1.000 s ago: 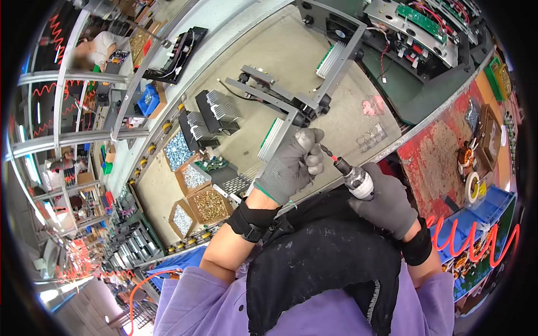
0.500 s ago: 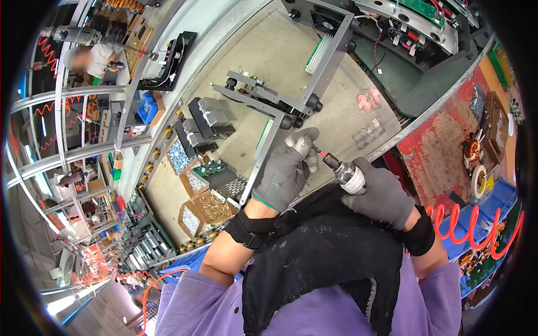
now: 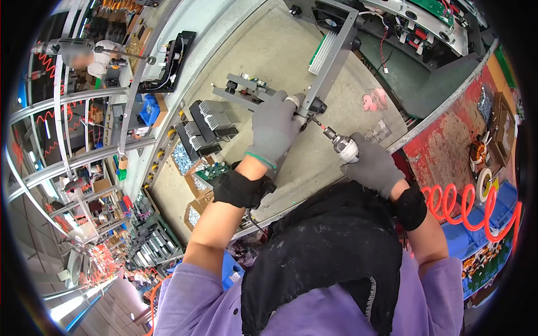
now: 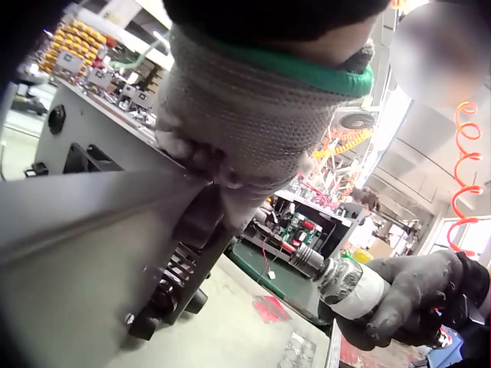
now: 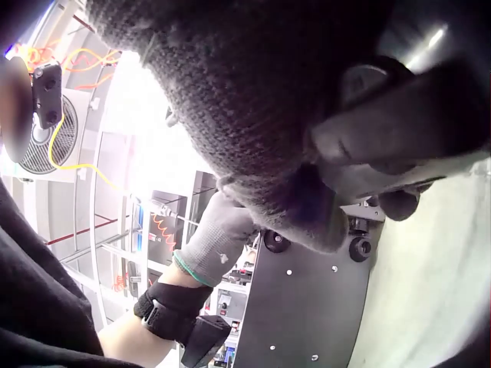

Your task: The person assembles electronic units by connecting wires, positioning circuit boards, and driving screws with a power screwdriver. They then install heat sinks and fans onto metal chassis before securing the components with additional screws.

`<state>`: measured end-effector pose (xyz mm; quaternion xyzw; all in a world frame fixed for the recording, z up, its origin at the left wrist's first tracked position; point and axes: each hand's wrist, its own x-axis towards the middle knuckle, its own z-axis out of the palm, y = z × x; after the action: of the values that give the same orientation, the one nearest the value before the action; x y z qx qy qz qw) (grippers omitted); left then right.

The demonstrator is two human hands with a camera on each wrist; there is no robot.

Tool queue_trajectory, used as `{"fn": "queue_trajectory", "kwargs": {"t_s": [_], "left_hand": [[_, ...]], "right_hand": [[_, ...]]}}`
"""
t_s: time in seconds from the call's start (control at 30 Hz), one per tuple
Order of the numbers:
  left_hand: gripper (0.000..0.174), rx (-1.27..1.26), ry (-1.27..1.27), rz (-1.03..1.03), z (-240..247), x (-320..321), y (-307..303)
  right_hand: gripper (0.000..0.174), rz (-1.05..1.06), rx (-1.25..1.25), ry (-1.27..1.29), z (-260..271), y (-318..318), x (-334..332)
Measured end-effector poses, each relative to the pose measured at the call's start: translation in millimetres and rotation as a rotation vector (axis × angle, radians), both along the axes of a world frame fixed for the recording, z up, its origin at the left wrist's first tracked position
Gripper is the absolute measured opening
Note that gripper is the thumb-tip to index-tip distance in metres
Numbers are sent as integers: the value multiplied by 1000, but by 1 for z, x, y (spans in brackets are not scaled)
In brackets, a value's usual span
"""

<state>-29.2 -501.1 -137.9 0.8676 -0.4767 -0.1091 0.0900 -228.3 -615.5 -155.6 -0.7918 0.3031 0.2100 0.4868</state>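
A grey metal frame (image 3: 330, 70) with black round feet lies on the worktable. The gloved left hand (image 3: 274, 126) is on its near corner beside a black foot, fingers bent round the edge; the left wrist view shows that hand (image 4: 238, 123) gripping the grey panel (image 4: 77, 146). The gloved right hand (image 3: 372, 165) grips a power screwdriver (image 3: 344, 148), whose bit points at the frame's corner close to the left fingertips. In the left wrist view the screwdriver (image 4: 357, 290) has a pale wrapped body. Whether the bit touches the frame cannot be told.
Black heatsink parts (image 3: 204, 126) and boxes of small hardware (image 3: 193, 215) are left of the frame. An open chassis (image 3: 414, 33) with boards is at the upper right. Beside the red-stained surface (image 3: 448, 145) hangs a coiled red hose (image 3: 471, 207).
The left hand has moved up from in front of the frame onto its corner. The right hand has brought the screwdriver up towards that corner.
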Motion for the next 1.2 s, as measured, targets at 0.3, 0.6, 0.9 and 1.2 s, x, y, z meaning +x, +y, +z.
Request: {"fn": "queue_trajectory", "kwargs": {"t_s": [0.3, 0.6, 0.9, 1.2], "left_hand": [[30, -60, -53, -87, -15, 5, 2], [26, -133, -79, -112, -21, 8, 4], [32, -3, -5, -45, -8, 5, 4], [33, -669, 1564, 645, 2, 2, 19]], "right_hand": [[45, 134, -258, -44, 3, -1, 9], [40, 168, -340, -48, 5, -3, 14], [37, 143, -450, -114, -1, -1, 12], [44, -44, -175, -167, 28, 4, -1]]}}
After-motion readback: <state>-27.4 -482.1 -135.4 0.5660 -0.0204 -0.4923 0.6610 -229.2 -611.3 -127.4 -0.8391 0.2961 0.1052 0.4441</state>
